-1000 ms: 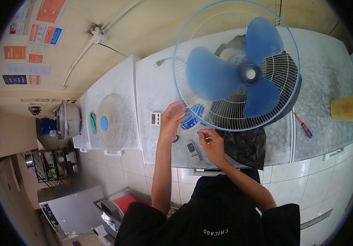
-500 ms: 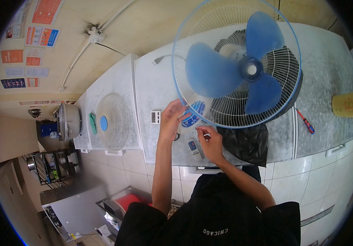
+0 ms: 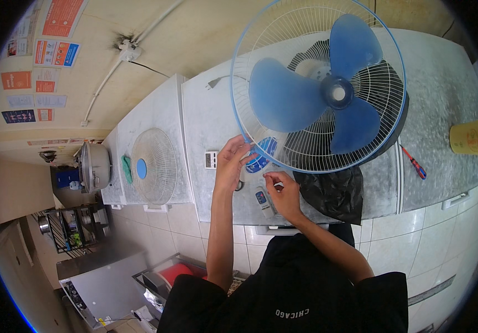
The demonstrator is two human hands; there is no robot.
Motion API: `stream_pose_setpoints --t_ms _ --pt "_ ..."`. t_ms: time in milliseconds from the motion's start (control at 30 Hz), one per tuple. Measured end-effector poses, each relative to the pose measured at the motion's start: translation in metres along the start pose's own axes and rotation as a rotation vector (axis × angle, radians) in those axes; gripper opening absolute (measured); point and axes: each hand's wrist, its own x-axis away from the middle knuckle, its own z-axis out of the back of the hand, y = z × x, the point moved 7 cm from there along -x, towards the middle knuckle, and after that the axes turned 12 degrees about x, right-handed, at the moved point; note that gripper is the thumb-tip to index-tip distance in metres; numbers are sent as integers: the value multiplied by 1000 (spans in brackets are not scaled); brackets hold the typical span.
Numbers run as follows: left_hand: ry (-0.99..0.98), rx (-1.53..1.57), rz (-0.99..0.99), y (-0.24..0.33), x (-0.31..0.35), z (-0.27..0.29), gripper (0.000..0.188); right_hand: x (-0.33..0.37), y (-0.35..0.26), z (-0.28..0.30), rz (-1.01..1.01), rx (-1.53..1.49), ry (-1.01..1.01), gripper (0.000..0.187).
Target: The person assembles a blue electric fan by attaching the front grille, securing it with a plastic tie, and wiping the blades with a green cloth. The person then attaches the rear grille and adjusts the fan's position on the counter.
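A large fan with blue blades (image 3: 285, 94) stands at the back of the grey worktop, its wire guard (image 3: 393, 91) edged by a blue rim. At the rim's lower left, my left hand (image 3: 231, 164) is closed, thumb and fingers pinching the edge. My right hand (image 3: 284, 194) is below the rim, fingertips pressed together; whatever small thing they may hold is too small to name. Between the hands lies a blue patterned disc (image 3: 261, 155), partly seen through the guard. A white remote control (image 3: 264, 202) rests just left of my right hand.
A white digital timer (image 3: 211, 160) lies left of my left hand. Further left are a detached fan guard (image 3: 158, 166) and a green cloth (image 3: 126, 168). A black plastic bag (image 3: 336, 194) hangs over the front edge. At right are a screwdriver (image 3: 414, 162) and a yellow container (image 3: 466, 137).
The view has shifted very slightly, and the fan sits a touch further left in it. My right fingertips have moved slightly left. The left hand keeps its place at the rim.
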Motion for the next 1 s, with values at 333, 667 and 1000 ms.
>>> stream_pose_setpoints --t_ms 333,667,1000 --pt "-7 4 2 -1 -2 1 30 0 4 -1 -57 -76 -12 13" --pt "-7 17 -6 -2 -2 2 31 -9 -2 2 25 1 24 14" --pt "6 25 -1 -3 -3 3 31 -13 -1 4 10 37 32 15"
